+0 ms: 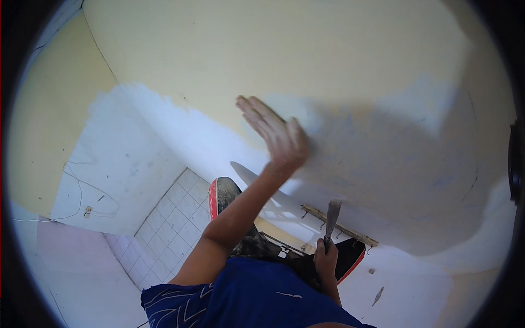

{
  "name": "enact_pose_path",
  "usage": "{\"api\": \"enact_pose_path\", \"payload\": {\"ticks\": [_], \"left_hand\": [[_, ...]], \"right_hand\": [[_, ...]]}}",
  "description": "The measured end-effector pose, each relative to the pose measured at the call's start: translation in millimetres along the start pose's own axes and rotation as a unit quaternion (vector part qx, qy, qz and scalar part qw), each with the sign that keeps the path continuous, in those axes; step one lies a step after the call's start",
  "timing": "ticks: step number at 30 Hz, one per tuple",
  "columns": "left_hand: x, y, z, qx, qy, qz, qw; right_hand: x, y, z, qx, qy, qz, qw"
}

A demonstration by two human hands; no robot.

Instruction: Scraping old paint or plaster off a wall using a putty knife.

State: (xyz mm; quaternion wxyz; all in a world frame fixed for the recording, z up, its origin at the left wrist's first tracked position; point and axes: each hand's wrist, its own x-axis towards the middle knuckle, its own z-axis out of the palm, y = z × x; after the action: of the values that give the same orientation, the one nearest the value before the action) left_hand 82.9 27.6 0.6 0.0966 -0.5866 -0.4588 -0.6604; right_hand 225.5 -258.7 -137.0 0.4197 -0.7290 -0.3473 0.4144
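Note:
My left hand is raised in front of the wall, palm flat and fingers stretched out, with nothing in it. It is close to the surface, but I cannot tell whether it touches. Pale yellow paint covers the wall's upper part, and whitish patches spread below around the hand. Lower and to the right, my right hand is wrapped round the dark handle of a putty knife. The knife's greyish, smeared blade points up toward the wall.
A wooden rail with metal hooks lies behind the putty knife. My dark shoes with red edges show at left and right. White tiled floor is below left. A thin cable hangs by a socket.

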Motion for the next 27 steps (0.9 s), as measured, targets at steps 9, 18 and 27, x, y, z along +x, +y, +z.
{"api": "enact_pose_path", "payload": {"ticks": [9,18,27], "left_hand": [[1,139,12,-0.034,-0.144,0.337,0.930],[92,239,5,-0.063,-0.028,0.429,0.901],[19,122,8,-0.034,-0.118,0.373,0.919]], "right_hand": [[9,5,-2,-0.064,-0.087,-0.038,0.993],[16,-1,6,-0.039,-0.097,-0.051,0.993],[-2,-2,-12,-0.081,-0.067,-0.034,0.994]]}}
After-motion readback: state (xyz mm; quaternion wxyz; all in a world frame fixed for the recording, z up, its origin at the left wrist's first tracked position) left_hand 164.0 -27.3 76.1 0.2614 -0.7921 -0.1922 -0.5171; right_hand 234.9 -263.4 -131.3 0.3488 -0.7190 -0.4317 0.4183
